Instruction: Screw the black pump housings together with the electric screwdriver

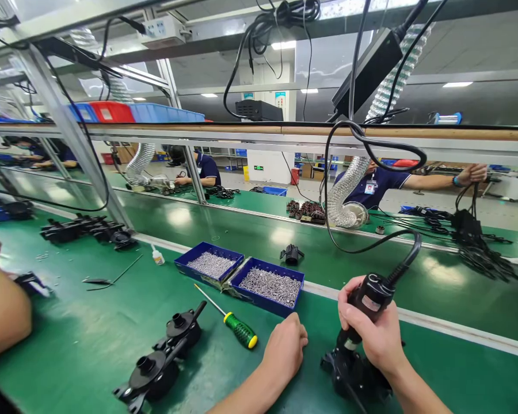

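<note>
Here, at the bench's [90, 345] near edge, the right hand [373, 336] wraps its fingers round an electric screwdriver [368, 299] planted on a black housing [354, 376]. The left hand [285, 348], fingers curled shut, rests nearby without touching it. Unsteadied, the housing could skid and the bit slip. A screw tray [263, 301] sits beyond.

The right hand [373, 333] was clenched upright, the left hand [285, 348] curled in a loose fist at its nine o'clock.

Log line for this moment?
right hand: grips electric screwdriver on black part | left hand: fist by screw tray | green screwdriver: on mat
</note>
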`<state>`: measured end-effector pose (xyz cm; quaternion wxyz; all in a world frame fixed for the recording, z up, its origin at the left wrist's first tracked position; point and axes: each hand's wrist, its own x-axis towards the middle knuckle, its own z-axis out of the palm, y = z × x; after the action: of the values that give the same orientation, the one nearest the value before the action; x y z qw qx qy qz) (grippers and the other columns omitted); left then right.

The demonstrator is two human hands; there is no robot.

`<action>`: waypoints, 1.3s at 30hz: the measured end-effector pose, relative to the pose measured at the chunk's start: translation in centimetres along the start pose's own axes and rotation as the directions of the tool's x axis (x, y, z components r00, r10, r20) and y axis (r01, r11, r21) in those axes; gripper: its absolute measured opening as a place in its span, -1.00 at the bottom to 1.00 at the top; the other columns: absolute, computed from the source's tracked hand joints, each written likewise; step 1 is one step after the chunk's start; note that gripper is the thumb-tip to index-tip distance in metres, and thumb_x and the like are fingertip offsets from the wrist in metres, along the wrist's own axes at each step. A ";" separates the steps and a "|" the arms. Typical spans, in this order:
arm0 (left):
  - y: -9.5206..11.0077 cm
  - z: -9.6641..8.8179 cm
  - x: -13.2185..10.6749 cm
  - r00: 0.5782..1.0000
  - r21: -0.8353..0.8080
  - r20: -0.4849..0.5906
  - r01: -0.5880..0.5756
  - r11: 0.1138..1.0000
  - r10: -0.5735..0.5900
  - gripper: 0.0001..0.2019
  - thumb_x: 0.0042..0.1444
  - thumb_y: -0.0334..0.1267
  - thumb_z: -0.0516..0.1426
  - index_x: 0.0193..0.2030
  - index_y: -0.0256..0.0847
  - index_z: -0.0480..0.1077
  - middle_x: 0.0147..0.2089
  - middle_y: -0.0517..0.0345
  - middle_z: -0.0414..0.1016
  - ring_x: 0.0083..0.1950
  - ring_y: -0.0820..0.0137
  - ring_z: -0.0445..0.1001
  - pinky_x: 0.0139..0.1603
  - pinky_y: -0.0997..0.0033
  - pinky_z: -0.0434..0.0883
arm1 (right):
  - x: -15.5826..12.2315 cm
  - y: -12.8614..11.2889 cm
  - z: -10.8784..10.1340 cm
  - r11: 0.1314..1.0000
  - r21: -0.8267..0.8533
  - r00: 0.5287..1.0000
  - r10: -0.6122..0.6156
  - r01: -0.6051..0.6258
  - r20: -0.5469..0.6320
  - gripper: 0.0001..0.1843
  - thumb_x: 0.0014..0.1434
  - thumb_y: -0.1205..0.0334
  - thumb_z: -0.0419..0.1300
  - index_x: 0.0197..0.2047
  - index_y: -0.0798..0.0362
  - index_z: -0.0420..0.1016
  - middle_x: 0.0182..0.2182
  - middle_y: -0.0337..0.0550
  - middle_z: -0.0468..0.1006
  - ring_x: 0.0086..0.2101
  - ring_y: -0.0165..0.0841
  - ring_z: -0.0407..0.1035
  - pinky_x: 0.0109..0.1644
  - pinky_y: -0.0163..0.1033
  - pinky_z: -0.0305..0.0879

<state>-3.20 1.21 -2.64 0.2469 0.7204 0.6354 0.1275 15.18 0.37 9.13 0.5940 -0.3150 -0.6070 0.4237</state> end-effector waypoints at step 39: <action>2.7 -1.9 0.6 0.764 -0.746 0.619 0.498 0.442 0.182 -0.48 -0.35 0.07 0.51 -0.40 -0.23 0.45 -0.66 0.50 0.03 -0.63 0.66 -0.19 -0.55 0.39 -0.33 | 0.1 0.0 0.4 0.997 0.082 1.000 0.014 -0.015 0.007 -0.81 0.23 0.20 0.35 -0.11 -0.02 0.46 -0.42 -0.29 0.53 -0.56 -0.44 0.35 -0.48 -0.28 0.34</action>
<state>-1.78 1.93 0.32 0.7882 0.4140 0.4233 0.1679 14.79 0.41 9.15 0.6014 -0.2935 -0.5887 0.4534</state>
